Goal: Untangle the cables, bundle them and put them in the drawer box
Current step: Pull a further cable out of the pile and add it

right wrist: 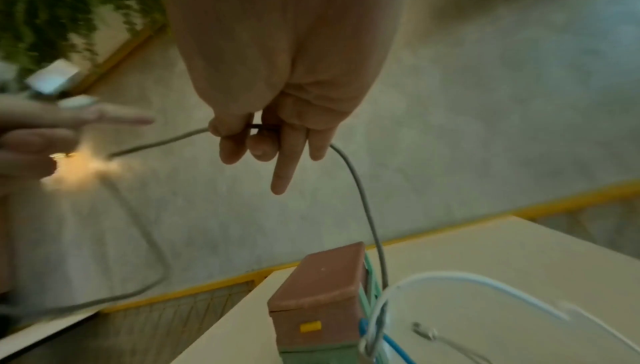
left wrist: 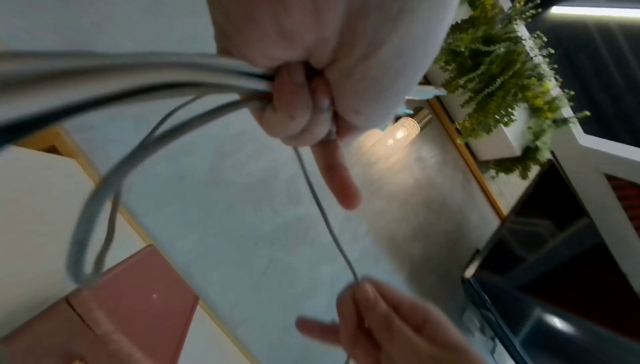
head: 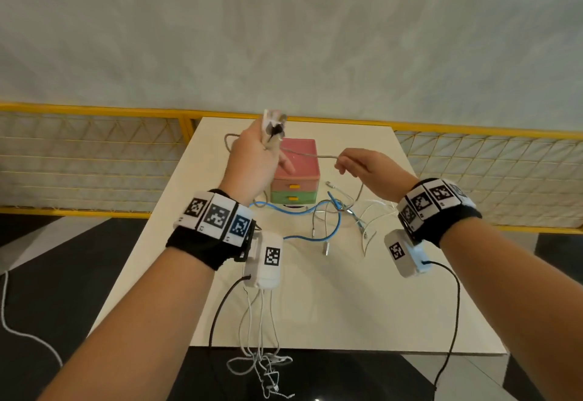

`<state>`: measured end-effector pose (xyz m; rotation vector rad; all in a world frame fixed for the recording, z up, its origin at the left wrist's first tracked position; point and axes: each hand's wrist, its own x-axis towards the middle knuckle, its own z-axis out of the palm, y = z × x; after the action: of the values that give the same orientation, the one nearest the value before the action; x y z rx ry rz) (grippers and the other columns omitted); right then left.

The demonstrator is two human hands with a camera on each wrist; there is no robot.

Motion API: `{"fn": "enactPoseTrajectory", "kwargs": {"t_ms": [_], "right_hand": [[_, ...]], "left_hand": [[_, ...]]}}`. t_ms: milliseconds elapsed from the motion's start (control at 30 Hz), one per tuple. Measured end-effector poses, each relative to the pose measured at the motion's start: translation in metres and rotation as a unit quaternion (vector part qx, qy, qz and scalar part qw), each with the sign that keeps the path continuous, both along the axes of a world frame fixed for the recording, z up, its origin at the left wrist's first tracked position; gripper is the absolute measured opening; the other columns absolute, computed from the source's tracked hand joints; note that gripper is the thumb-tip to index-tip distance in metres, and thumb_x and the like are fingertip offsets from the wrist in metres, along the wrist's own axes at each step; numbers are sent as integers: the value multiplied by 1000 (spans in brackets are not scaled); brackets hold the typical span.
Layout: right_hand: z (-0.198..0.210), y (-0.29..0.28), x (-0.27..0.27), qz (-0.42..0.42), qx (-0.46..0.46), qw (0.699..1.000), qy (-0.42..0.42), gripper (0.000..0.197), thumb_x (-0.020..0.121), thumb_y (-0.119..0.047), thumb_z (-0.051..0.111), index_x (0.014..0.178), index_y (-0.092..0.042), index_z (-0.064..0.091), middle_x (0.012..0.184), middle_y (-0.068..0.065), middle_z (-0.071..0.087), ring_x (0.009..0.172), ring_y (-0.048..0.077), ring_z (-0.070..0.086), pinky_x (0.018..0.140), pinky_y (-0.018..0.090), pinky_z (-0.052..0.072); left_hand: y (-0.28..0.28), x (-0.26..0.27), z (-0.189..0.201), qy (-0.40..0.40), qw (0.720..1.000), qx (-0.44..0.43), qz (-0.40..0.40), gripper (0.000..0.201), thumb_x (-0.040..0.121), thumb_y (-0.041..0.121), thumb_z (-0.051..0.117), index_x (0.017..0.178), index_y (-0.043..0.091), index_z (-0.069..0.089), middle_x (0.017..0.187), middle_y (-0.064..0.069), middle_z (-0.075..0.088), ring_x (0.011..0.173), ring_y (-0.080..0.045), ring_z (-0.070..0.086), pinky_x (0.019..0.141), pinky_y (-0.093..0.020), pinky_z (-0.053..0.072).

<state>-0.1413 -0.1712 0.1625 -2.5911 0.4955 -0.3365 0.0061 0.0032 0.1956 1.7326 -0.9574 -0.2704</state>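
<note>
The left hand (head: 252, 154) is raised over the table (head: 347, 290), fist closed on gathered loops of the grey cable (head: 309, 155), one finger pointing out. From it the cable runs almost level, rightward above the drawer box (head: 295, 176), to the right hand (head: 366, 168), which pinches it loosely between thumb and fingers. The other cables (head: 334, 214) lie tangled below, in front of the box.

drawer box (head: 296, 173) smooth matt plastic, pink and green, yellow plastic pulls. grey cable (head: 310, 155) matt, woven-looking sheath. blue cable (head: 334, 224) glossy rubbery. table (head: 362, 299) smooth matt cream laminate. wristbands (head: 202, 243) black cloth. fence (head: 94, 161) yellow painted metal mesh.
</note>
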Motion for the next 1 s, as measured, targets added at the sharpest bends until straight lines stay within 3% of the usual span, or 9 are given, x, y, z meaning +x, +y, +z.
{"fn": "enactPoseTrajectory", "kwargs": {"t_ms": [67, 133, 233, 333, 533, 600, 700, 867, 1000], "right_hand": [[9, 10, 9, 39, -24, 999, -1, 28, 101, -24, 39, 86, -8, 57, 76, 3, 56, 68, 7, 49, 63, 17, 36], [20, 18, 15, 66, -39, 997, -24, 23, 100, -19, 41, 83, -14, 54, 74, -9, 51, 68, -3, 48, 63, 10, 34], [24, 11, 17, 65, -13, 996, -52, 24, 101, -18, 40, 84, -15, 57, 75, -6, 54, 73, 3, 53, 70, 13, 40], [6, -5, 7, 27, 49, 998, -36, 34, 102, -20, 35, 74, -32, 48, 83, 11, 61, 97, 27, 64, 81, 35, 46], [-12, -10, 9, -12, 65, 998, 1, 33, 103, -17, 31, 76, -25, 49, 80, 9, 59, 97, 34, 63, 83, 39, 44], [-10, -8, 16, 0, 59, 998, 13, 30, 103, -18, 32, 82, -11, 53, 78, 8, 57, 86, 29, 61, 77, 36, 43], [-1, 3, 25, 38, 38, 998, 16, 32, 102, -19, 34, 91, 0, 56, 80, 7, 57, 74, 19, 51, 69, 14, 37], [7, 9, 27, 73, 31, 996, -31, 15, 100, -8, 40, 93, -17, 51, 81, -15, 56, 74, -11, 53, 69, 1, 36], [-16, -1, 22, 36, 77, 996, 0, 22, 100, -3, 32, 96, -1, 54, 89, 6, 61, 77, 16, 63, 69, 12, 41]], "left_hand": [[-7, -11, -2, -13, 997, 30, -66, 34, 101, 16, 46, 134, 20, 51, 77, 1, 69, 50, 0, 65, 52, -5, 42], [-13, -19, -5, -21, 989, 88, -113, 18, 97, 11, 49, 105, 13, 65, 56, 5, 68, 52, 4, 64, 58, -6, 47], [-13, -21, -2, -28, 994, 76, -75, 35, 91, -4, 47, 65, 18, 54, 42, 8, 56, 42, 9, 53, 47, -3, 37], [-10, -7, 3, -25, 1000, -17, 6, 33, 94, 0, 45, 73, 23, 56, 59, 5, 56, 42, 1, 52, 49, -10, 40], [-1, 7, 4, -9, 995, -66, 74, 28, 101, 14, 43, 79, 27, 55, 58, 5, 58, 41, -4, 51, 54, -23, 39], [-4, 4, 2, -6, 998, -33, 56, 19, 100, 13, 42, 103, 24, 58, 61, 5, 65, 45, -3, 59, 58, -30, 44], [-12, -1, -5, -26, 999, 40, -16, 45, 94, 12, 51, 136, 27, 49, 102, 13, 69, 76, -18, 71, 81, -29, 54], [-22, -8, -17, -77, 979, 172, -83, 18, 90, 4, 47, 87, 4, 65, 76, -16, 71, 77, -33, 68, 73, -40, 56], [-18, -5, -7, -45, 995, 77, -46, 30, 84, -7, 44, 88, 15, 64, 60, -1, 62, 56, -9, 59, 55, -14, 48]]}}
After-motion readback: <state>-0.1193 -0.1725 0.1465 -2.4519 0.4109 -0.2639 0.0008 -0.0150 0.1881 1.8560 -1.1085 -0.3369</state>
